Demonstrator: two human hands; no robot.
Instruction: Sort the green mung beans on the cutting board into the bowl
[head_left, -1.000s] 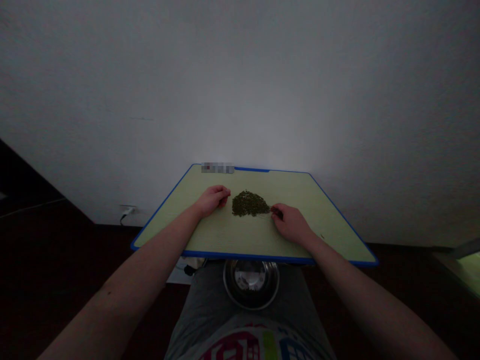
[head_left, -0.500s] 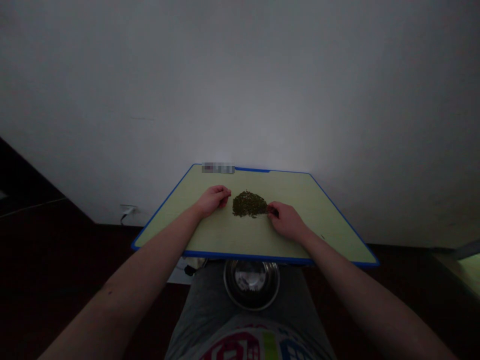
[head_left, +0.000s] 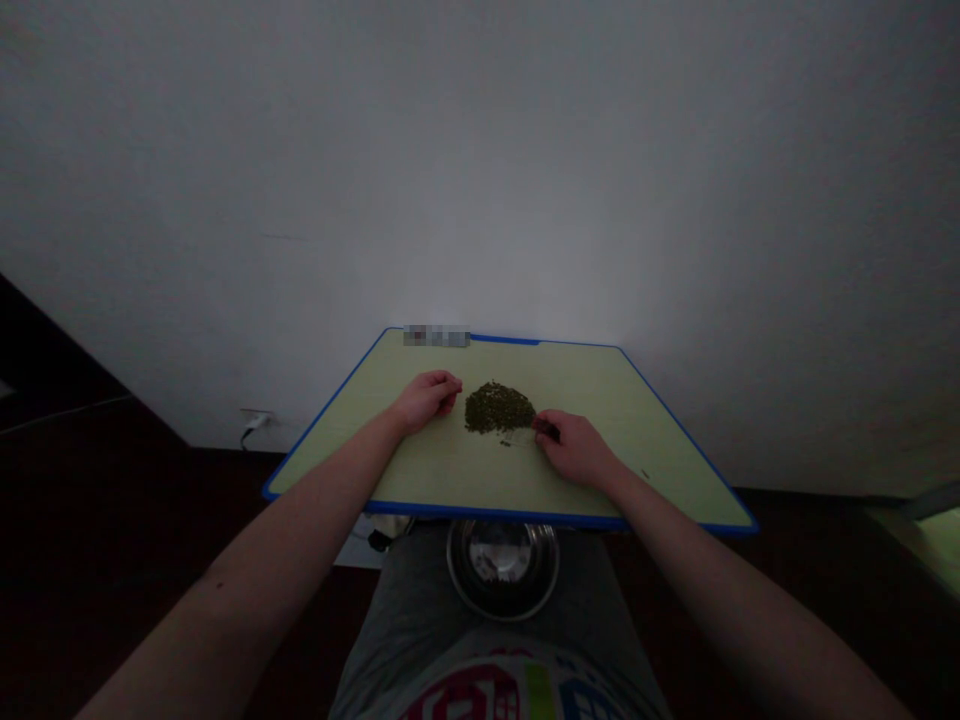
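Note:
A low pile of small, dark green-brown dried bits, perhaps tea leaves, lies on a pale yellow-green board with a blue rim. Just left of the pile, my left hand rests with fingers curled and thumb pressed against them. What it holds, if anything, is too small to see. My right hand is at the pile's right edge, its fingertips drawn together and touching the bits there. Whether anything is pinched between them is hidden. A few stray bits lie in front of the pile.
A steel bowl sits on my lap below the board's near edge. A blurred-out strip lies at the board's far edge, against the wall. A plug with a cable is in a wall socket at left.
A few bits at the pile's front have shifted slightly toward me, away from the heap. My right hand has moved very slightly; my left hand has stayed in place.

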